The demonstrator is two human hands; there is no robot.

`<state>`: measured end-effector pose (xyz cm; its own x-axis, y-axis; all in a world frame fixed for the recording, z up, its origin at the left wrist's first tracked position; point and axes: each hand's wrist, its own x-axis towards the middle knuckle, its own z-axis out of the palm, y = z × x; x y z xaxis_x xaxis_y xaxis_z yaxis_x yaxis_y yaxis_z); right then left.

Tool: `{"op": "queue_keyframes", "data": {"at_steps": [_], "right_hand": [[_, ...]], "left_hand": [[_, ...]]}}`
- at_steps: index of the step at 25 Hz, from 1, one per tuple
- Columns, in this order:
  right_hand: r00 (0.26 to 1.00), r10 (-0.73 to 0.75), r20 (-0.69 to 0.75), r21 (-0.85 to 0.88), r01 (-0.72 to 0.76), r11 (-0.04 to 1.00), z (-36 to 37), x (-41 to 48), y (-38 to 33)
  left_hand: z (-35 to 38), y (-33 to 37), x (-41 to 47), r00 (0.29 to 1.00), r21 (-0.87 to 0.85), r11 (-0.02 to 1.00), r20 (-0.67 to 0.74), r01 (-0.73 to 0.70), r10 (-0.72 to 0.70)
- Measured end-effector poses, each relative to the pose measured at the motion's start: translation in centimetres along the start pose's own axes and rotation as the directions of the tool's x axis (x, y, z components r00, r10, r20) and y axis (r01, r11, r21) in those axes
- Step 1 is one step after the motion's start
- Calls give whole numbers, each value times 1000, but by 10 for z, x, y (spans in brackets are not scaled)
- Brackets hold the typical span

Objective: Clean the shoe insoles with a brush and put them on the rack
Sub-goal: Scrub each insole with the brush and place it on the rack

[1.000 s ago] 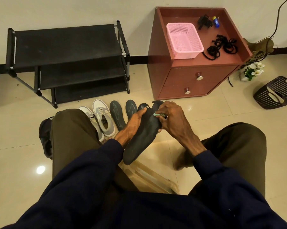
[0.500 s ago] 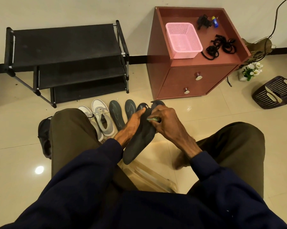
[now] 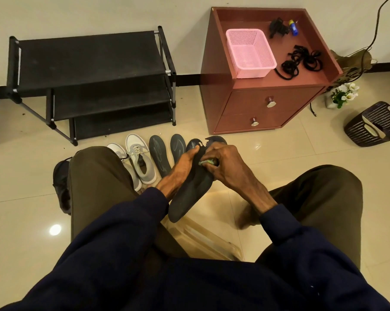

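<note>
Head view: your left hand (image 3: 181,169) grips the dark foam insole (image 3: 190,195), heel toward you, toe under right-hand fingers (image 3: 214,151) pinching a green brush (image 3: 204,162).

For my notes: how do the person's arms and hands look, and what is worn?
The left sleeve and right sleeve are long, dark navy, reaching the wrists. The left hand and right hand are bare: no gloves, no watch visible.

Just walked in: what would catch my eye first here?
At the centre, the left hand holds a dark insole while the right hand presses a small greenish brush against it. Behind, a bright pink basket sits on a reddish cabinet, right of the black rack; grey shoes lie on the floor before it.
</note>
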<state>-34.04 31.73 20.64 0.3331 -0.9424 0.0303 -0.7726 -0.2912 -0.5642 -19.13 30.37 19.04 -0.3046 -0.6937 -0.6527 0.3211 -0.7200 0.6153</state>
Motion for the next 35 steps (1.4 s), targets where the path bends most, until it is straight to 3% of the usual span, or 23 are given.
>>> {"op": "queue_keyframes", "data": {"at_steps": [5, 10, 14, 16, 20, 26, 29, 32, 35], "right_hand": [[973, 113, -200, -122, -139, 983, -3, 1, 19], [998, -27, 50, 55, 24, 998, 0, 0, -4], [979, 150, -137, -93, -163, 982, -2, 5, 14], [976, 152, -156, -101, -169, 981, -1, 3, 15], [995, 58, 84, 117, -68, 991, -5, 0, 0], [972, 167, -168, -117, -188, 975, -6, 3, 20], [999, 41, 17, 0, -41, 999, -3, 0, 1], [970, 43, 238, 67, -60, 996, -9, 1, -8], [991, 124, 47, -74, -120, 990, -10, 2, 4]], "left_hand": [[5, 3, -7, 999, 53, 997, 23, 48, -50], [-3, 4, 0, 1000, -3, 1000, -3, -7, 7], [3, 4, -7, 1000, 89, 996, 24, 3, -5], [5, 2, -6, 999, 98, 995, 34, 6, -9], [-1, 0, 2, 999, 32, 999, 35, -2, 1], [8, 2, -5, 998, 97, 994, 37, 49, -53], [-2, 0, 5, 1000, 52, 999, 6, -14, 14], [-5, -3, 8, 999, 55, 998, -35, -32, 34], [-4, -5, 7, 998, 80, 997, -61, -3, 8]]}}
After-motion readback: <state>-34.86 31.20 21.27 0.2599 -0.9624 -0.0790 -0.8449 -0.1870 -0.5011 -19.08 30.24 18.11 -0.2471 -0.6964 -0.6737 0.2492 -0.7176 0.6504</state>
